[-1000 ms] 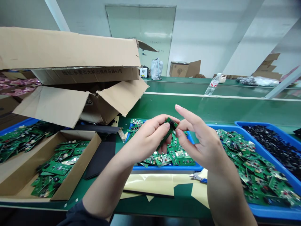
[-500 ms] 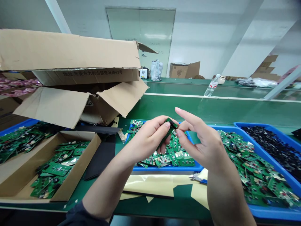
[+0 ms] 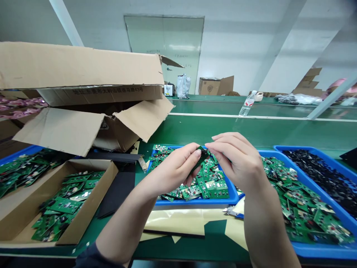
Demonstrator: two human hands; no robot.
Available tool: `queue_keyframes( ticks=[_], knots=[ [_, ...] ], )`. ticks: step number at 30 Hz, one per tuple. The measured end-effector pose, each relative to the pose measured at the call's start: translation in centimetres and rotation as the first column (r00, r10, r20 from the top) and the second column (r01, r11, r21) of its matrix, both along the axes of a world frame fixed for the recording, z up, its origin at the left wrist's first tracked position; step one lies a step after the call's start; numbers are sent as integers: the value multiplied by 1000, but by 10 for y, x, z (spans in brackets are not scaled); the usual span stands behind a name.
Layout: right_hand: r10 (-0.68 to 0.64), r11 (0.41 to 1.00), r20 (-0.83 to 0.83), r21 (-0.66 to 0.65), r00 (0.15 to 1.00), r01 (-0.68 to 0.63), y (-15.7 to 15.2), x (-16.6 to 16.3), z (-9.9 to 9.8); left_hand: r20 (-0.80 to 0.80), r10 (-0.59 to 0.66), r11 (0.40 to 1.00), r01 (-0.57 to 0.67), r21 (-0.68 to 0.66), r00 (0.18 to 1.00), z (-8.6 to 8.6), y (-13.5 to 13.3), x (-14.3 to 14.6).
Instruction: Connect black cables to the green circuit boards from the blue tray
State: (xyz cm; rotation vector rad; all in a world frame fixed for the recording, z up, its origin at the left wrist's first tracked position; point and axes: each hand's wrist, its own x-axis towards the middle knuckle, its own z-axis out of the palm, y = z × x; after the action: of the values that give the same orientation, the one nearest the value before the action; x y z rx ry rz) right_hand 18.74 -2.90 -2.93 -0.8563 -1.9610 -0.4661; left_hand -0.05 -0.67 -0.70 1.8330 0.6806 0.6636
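Pinched between the thumb and fingers of my left hand [image 3: 174,167] is a small green circuit board [image 3: 198,161], tilted, with a black part [image 3: 203,151] at its upper end. My right hand [image 3: 241,160] meets that end from the right, its fingers drawn together in a pinch by the black part. What sits between the right fingertips is too small or hidden to make out. Below both hands lies a blue tray [image 3: 195,202] heaped with green circuit boards [image 3: 214,184].
On the right are a blue tray [image 3: 323,251] of circuit boards and another of small black pieces [image 3: 315,167]. At left stand an open cardboard box [image 3: 92,201] with boards and stacked cartons [image 3: 83,67]. Cutters [image 3: 233,213] lie on yellowish paper [image 3: 178,221]; a water bottle [image 3: 247,104] stands farther back.
My right index finger, raised before, has come down beside the other fingers, closing the hand at the board's end. My left hand keeps its grip on the board. The view has shifted slightly.
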Motion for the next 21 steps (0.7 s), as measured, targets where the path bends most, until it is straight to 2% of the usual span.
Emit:
queue_keyframes(
  ticks=[5,8,13,16,18,20,21],
  knots=[
    [-12,999,-19,32,1000,13,-1,-5,0,-44,-67,995,70,68,997,2,0,-5],
    [-36,998,-34,51,999,38,-1,-4,2,-65,-44,993,51,108,997,5,0,-9],
    [-41,992,-247,108,968,70,-7,17,6,-114,7,988,11,152,993,11,0,-18],
    [-101,961,-471,181,876,209,-16,31,10,-63,87,978,-73,197,994,10,4,-23],
    [-83,924,-647,235,758,302,-24,34,14,-28,122,970,-113,214,992,8,7,-26],
    [-51,918,-775,212,629,336,-31,30,19,6,134,967,-132,217,991,6,10,-28],
    [-61,932,-805,165,590,322,-33,26,20,15,136,965,-136,226,991,5,11,-28]
  ],
)
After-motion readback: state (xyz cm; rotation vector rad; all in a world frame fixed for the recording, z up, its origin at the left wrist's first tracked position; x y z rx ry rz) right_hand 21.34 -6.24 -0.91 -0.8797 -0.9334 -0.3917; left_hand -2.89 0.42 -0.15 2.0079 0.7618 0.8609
